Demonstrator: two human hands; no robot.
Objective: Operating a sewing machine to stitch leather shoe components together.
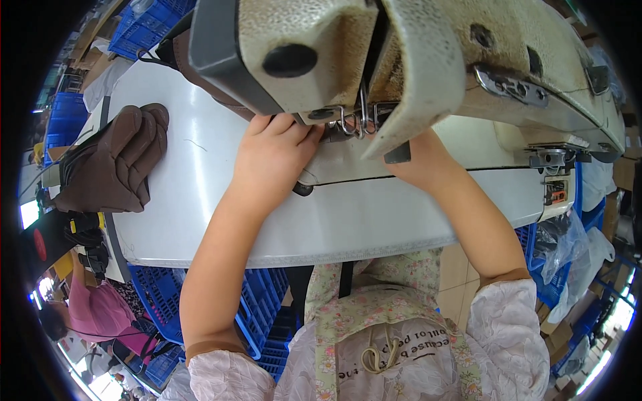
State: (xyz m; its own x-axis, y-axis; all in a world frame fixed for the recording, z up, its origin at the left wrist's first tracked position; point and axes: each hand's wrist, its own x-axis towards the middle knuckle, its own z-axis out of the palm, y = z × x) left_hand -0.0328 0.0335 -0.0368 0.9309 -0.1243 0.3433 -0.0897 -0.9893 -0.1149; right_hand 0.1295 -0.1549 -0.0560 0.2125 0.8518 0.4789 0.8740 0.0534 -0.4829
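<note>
Under the head of a beige sewing machine point(428, 73), my left hand point(275, 152) has its fingers bent close together on a brown leather-like piece point(217, 97). Its fingertips are hidden by the machine, and most of the piece lies behind the machine head. My right hand point(418, 160) is on the other side of the needle area, near the machine bed; the machine's front covers its fingers, so what they touch cannot be seen. Wire thread guides point(358, 120) hang between the two hands.
A stack of folded brown pieces point(124, 160) lies on the white table point(200, 220) at the left. Blue plastic crates point(264, 301) stand beneath the table's front edge. At the far left is another person in a pink top point(100, 311). Plastic bags point(575, 260) hang at the right.
</note>
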